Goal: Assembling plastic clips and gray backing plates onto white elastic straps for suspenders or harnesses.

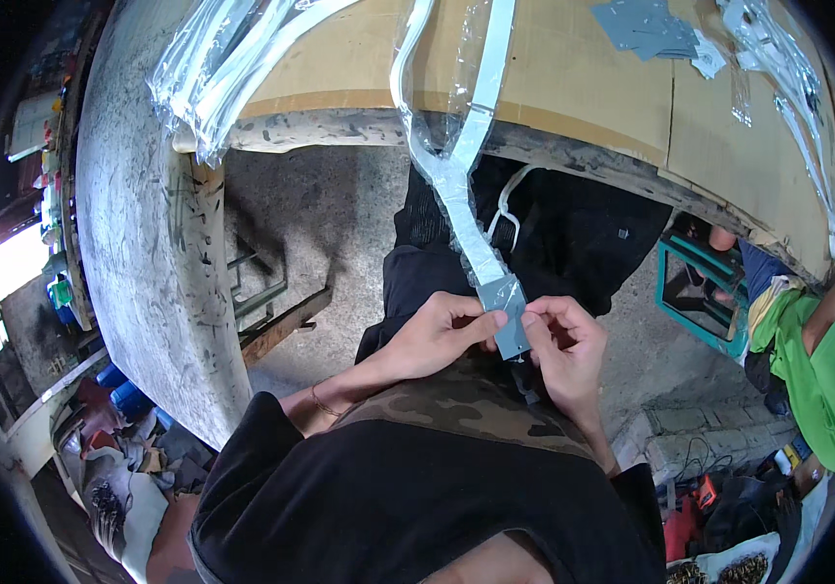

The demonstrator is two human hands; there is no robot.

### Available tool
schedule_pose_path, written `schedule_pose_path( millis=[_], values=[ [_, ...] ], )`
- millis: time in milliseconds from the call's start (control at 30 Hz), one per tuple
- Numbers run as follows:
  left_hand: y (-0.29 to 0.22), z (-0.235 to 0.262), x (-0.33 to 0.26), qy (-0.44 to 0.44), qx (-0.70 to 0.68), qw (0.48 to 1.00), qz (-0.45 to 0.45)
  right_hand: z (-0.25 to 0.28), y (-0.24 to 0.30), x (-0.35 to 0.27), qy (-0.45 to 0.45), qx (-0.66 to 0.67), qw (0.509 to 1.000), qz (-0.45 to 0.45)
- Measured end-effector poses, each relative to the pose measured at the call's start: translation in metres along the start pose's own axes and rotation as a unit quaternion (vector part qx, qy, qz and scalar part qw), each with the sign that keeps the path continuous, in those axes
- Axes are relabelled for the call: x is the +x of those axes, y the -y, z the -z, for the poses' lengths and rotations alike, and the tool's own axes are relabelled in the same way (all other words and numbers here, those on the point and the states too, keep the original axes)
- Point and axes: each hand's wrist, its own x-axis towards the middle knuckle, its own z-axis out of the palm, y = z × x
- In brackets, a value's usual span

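Observation:
My left hand and my right hand meet in front of my lap, both pinching a small grey card at the lower end of a long white strip. The strip lies inside a clear plastic sleeve that hangs down from the cardboard-covered table above. The left thumb and fingers grip the card's left edge; the right fingers hold its right edge. My knees in black trousers are under the hands.
More bagged white strips lie at the table's left corner and others at its right. Grey cards sit on the cardboard. A person in a green top sits at the right by a teal stool. A grey concrete slab stands at the left.

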Motion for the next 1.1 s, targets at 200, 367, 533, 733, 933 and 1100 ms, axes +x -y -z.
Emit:
schedule_pose_path(
  millis=[200,367,533,733,933,1100],
  values=[
    [0.01,-0.003,0.003,-0.033,-0.176,0.983,0.038,0.01,-0.004,-0.005,0.054,-0.009,0.998,-0.008],
    [0.02,-0.004,0.005,-0.021,-0.101,0.995,0.009,0.003,0.002,-0.002,0.028,-0.023,0.999,0.005],
    [-0.008,-0.002,-0.002,-0.021,0.016,0.999,0.044,0.012,0.002,0.01,0.102,-0.031,0.994,0.005],
    [0.004,-0.003,-0.005,-0.096,-0.03,0.994,-0.032,0.005,-0.005,0.005,0.139,0.064,0.987,-0.049],
    [-0.03,0.011,0.003,-0.139,-0.302,0.943,0.002,0.001,0.014,0.012,0.138,0.13,0.968,0.167],
    [-0.071,0.001,0.02,-0.069,-0.282,0.955,-0.063,0.018,0.064,0.052,0.067,-0.187,0.901,0.385]
  ],
)
